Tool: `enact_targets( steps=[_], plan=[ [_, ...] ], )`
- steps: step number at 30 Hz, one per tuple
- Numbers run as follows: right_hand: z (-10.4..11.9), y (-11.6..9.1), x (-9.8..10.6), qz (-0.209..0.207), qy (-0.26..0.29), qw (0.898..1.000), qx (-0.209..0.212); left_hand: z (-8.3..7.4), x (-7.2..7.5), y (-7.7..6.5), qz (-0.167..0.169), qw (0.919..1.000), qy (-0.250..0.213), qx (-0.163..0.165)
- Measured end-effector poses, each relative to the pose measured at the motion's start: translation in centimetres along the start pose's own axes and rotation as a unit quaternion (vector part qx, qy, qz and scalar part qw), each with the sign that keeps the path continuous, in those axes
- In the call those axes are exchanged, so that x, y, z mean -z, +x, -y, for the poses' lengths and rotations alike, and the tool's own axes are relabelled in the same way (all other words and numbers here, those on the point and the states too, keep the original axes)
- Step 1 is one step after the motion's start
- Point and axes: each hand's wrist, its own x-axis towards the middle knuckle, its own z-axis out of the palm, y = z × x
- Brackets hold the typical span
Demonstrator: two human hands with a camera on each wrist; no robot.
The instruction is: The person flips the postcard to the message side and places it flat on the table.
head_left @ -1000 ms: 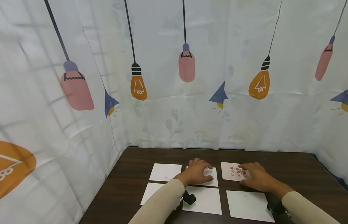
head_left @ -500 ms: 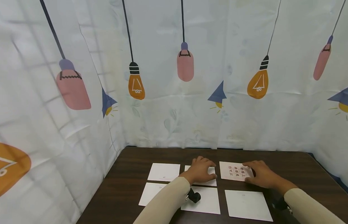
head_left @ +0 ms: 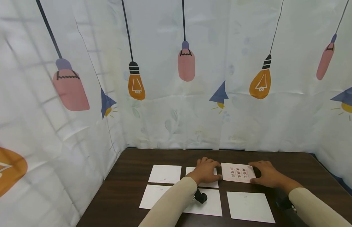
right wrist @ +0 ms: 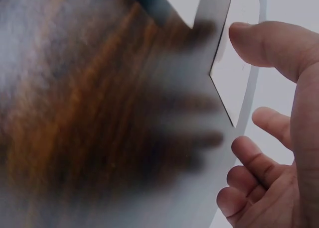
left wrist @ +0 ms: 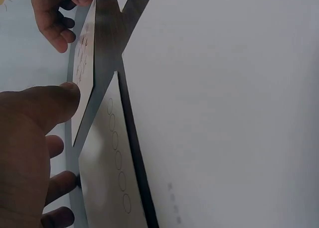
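A white card with reddish lettering [head_left: 237, 172] lies flat at the back right of the dark table. My left hand [head_left: 205, 171] reaches over the middle back card [head_left: 188, 171], its thumb at the lettered card's left edge. That thumb [left wrist: 62, 101] appears to touch the edge in the left wrist view. On the other side, my right hand [head_left: 268, 174] has its thumb and forefinger spread at the card's right edge. The right wrist view has the thumb [right wrist: 249, 41] over the card's corner, the other fingers loosely bent. Neither hand visibly grips anything.
More white cards lie about: one at back left [head_left: 165, 174], and a front row of left [head_left: 153, 193], middle [head_left: 214, 205] and right [head_left: 251, 206] cards. A curtain [head_left: 164, 126] printed with lamps hangs behind the table [head_left: 119, 195]. Each wrist wears a small black device [head_left: 201, 197].
My right hand has drawn right from over the lettered card to its right edge, uncovering the lettering. My left hand has shifted right to the card's left edge. The head view has turned slightly.
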Motion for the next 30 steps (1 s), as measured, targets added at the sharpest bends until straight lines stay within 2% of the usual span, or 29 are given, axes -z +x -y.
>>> enact_targets(
  steps=[12, 21, 30],
  plan=[
    [-0.4, 0.4, 1.0, 0.049, 0.019, 0.998, -0.041, -0.8, -0.2, 0.9, -0.001, 0.9996, 0.021, 0.021],
    [-0.5, 0.9, 1.6, 0.069, 0.018, 0.996, -0.045, -1.0, -0.7, 1.7, 0.017, 0.9986, 0.009, 0.049],
    [-0.4, 1.8, 1.8, 0.093, 0.002, 0.994, -0.062, -0.9, -0.6, 1.6, 0.02, 0.9981, 0.002, 0.058]
  ],
)
